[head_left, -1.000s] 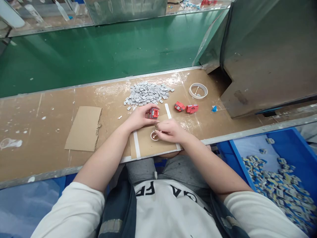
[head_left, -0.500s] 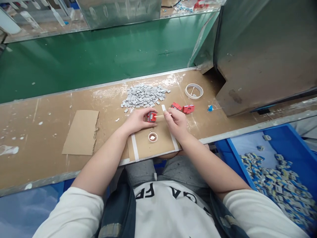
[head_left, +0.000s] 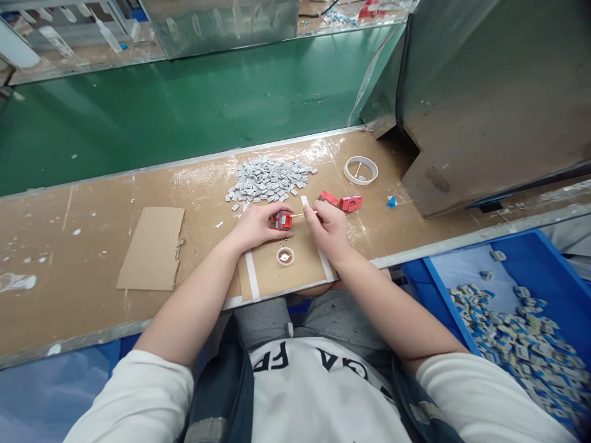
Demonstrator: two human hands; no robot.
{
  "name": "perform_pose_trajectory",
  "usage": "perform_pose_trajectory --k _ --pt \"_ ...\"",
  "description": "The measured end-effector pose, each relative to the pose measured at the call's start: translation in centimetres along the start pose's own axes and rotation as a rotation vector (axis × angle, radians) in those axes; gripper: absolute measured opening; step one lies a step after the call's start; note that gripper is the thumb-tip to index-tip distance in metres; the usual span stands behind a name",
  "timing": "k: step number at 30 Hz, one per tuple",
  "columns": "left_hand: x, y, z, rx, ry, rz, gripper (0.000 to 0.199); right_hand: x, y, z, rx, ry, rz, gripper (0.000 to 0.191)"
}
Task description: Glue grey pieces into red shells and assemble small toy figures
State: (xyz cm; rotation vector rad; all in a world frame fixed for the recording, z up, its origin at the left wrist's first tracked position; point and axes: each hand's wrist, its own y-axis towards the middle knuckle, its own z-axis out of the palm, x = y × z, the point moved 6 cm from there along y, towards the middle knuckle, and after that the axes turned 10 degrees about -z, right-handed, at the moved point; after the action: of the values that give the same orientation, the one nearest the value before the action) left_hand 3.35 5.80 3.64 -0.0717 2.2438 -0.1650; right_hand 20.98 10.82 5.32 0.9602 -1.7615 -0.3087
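Observation:
My left hand is closed around a small red and grey toy piece, holding it between thumb and fingers. A thin wooden stick is pinched in my right hand, and its tip reaches the red part of the piece. Below them a small round cup with reddish-brown contents stands on a cardboard sheet taped to the bench. Just past my right hand lie more red toy pieces. A heap of small flat grey parts is spread behind my hands.
At the back right, a white ring surrounds a small white item. A torn cardboard piece lies left. On the right, a blue bin holds many small blue and white pieces. A metal housing bounds the bench, with a green belt behind.
The toy piece has turned slightly in my left hand, and the stick has shifted a little at it. The rest stays in place apart from a slight camera shift.

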Motion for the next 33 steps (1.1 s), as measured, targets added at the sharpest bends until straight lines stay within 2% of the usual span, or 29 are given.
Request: perform_pose_trajectory --k 9,13,18,20,24,26,29,33 --pt "0.1 0.1 0.0 -0.017 -0.025 0.015 0.053 0.1 -0.3 0.8 0.131 0.031 -0.003 0.049" --pt "-0.1 0.0 0.1 -0.019 0.002 -0.001 0.053 0.2 -0.2 1.1 0.128 0.092 -0.018 0.05" --pt "0.2 0.2 0.1 -0.033 -0.047 -0.012 0.055 0.2 -0.2 0.2 0.089 0.105 -0.011 0.051" --pt "0.4 0.3 0.0 -0.025 -0.172 -0.012 0.057 0.9 -0.4 0.5 0.202 0.155 -0.087 0.052" --pt "0.6 0.3 -0.5 -0.016 -0.48 -0.028 0.065 2.6 -1.5 2.2 0.554 0.141 -0.288 0.052" --pt "0.5 0.2 -1.0 -0.045 -0.554 -0.028 0.066 2.8 -1.9 2.7 0.621 0.036 -0.327 0.051" --pt "0.5 0.1 -1.6 -0.083 -0.629 -0.026 0.068 2.8 -1.9 2.9 0.612 -0.102 -0.353 0.054" --pt "0.6 0.2 -1.6 -0.085 -0.686 -0.023 0.069 2.3 -1.6 1.3 0.423 -0.078 -0.294 0.062"
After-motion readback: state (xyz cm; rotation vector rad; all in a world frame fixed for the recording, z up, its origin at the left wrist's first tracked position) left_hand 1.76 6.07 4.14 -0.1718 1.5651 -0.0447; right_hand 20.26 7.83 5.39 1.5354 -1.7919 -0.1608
